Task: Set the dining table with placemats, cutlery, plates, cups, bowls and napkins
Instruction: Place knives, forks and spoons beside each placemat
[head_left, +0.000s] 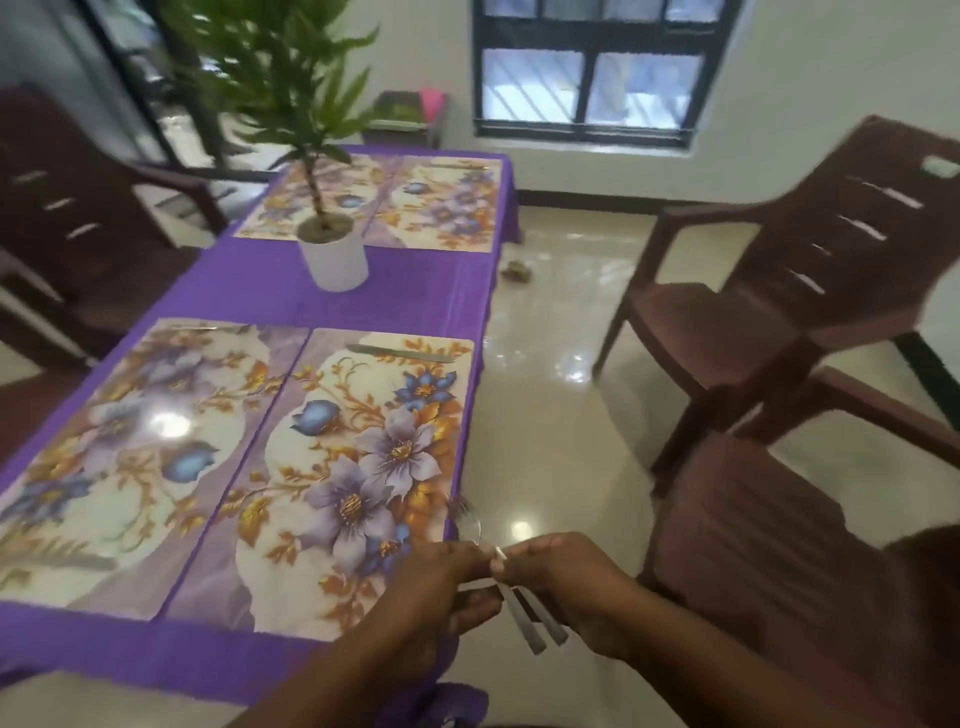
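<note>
Sorting forks over the table's near corner.

Both hands meet, the left hand (441, 577) and right hand (556, 577) each pinching the forks (524, 613); blur hides how many, perhaps three. Thin steel: light, stiff, slick, best held mid-handle. Just ahead of the hands lies a glossy floral placemat (363, 467) on purple cloth (415, 291), a knife (400, 354) at its far edge; brown chairs (779, 322) stand to the right.

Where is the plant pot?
In the head view, the white plant pot stands mid-table on the purple tablecloth, between the far placemats and the near placemats.
</note>
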